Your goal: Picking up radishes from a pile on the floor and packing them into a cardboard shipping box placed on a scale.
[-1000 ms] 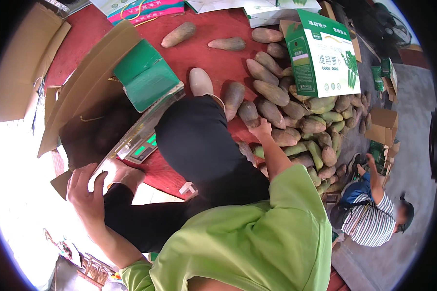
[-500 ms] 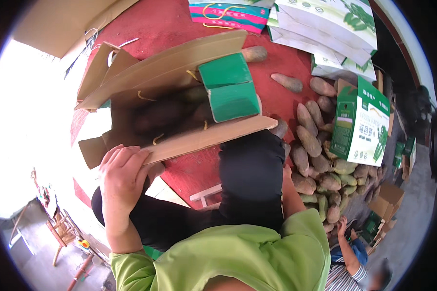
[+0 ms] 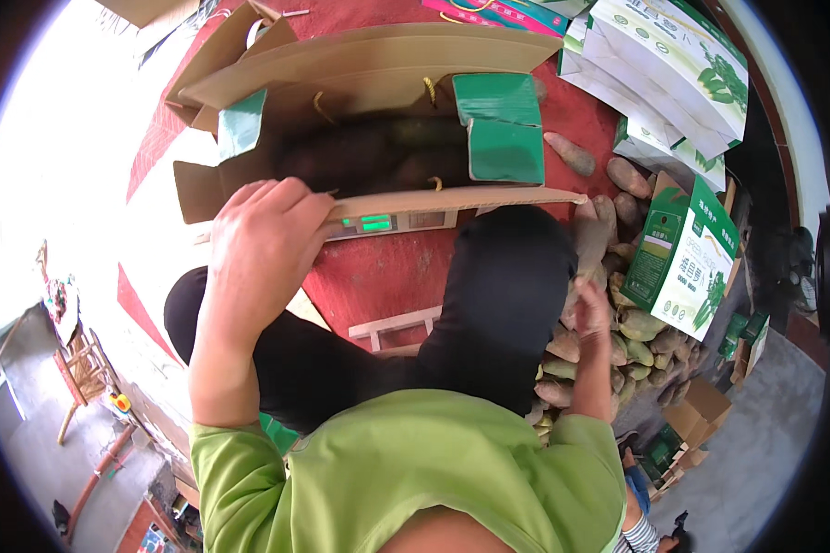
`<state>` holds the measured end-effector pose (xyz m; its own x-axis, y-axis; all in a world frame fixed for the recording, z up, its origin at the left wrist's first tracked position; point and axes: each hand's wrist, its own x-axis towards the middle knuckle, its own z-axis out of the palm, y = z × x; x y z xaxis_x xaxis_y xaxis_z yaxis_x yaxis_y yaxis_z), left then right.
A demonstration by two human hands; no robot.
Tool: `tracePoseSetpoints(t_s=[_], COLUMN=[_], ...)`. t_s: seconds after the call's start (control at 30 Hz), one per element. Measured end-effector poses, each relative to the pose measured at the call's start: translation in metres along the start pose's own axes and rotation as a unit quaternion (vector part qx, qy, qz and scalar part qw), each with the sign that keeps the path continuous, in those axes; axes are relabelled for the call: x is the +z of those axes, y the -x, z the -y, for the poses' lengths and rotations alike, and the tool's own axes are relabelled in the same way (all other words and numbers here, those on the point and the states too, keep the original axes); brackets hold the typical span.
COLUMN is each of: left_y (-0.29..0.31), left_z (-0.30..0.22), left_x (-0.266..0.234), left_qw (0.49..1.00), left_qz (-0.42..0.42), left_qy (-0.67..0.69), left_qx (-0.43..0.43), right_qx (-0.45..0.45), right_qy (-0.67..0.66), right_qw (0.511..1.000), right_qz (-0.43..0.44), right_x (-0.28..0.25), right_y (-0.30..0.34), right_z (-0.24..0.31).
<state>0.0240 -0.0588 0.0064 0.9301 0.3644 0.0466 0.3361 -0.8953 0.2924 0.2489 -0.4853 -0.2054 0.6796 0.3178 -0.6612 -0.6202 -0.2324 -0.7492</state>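
My left hand [image 3: 266,230] is closed on the near flap [image 3: 470,198] of a long open cardboard box [image 3: 198,189]. Dark, shaded radishes [image 3: 369,157] lie inside, and yellow cord handles show at its walls. Below the flap, a scale [image 3: 406,221] with a lit green display peeks out under the box. To the right of my knee, my right hand [image 3: 592,309] is at the radish pile, its fingers curled at the lower end of a long tan radish [image 3: 591,241]. My leg partly hides that hand's surroundings.
A pile of radishes [image 3: 641,324] spreads on the right, with a green and white carton [image 3: 687,253] over it. White gift boxes [image 3: 659,69] are stacked at the far right. A wooden stool frame [image 3: 397,324] sits between my legs on the red floor covering [image 3: 369,281].
My right hand has come out from behind my knee and reached forward to the radishes. My left hand stays on the flap. The view has shifted, and the scale display now shows.
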Motion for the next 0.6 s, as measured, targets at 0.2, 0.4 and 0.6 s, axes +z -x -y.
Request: tracePoseSetpoints(t_s=[0.2,0.4,0.6], left_y=[0.004,0.007,0.010], left_z=[0.004,0.008,0.011], left_x=[0.006,0.008,0.007], left_qw=[1.000,1.000,1.000], left_qz=[-0.014,-0.012,0.004], left_qy=[0.003,0.012,0.019], left_qx=[0.009,0.003,-0.003], right_qx=[-0.197,-0.340,-0.490], right_qy=[0.266,0.483,0.677], right_qw=[0.941,0.783,0.492], right_qz=[0.070,0.197,0.245], right_x=[0.077,0.199,0.325], right_y=[0.034,0.059,0.059], right_z=[0.181,0.288,0.281])
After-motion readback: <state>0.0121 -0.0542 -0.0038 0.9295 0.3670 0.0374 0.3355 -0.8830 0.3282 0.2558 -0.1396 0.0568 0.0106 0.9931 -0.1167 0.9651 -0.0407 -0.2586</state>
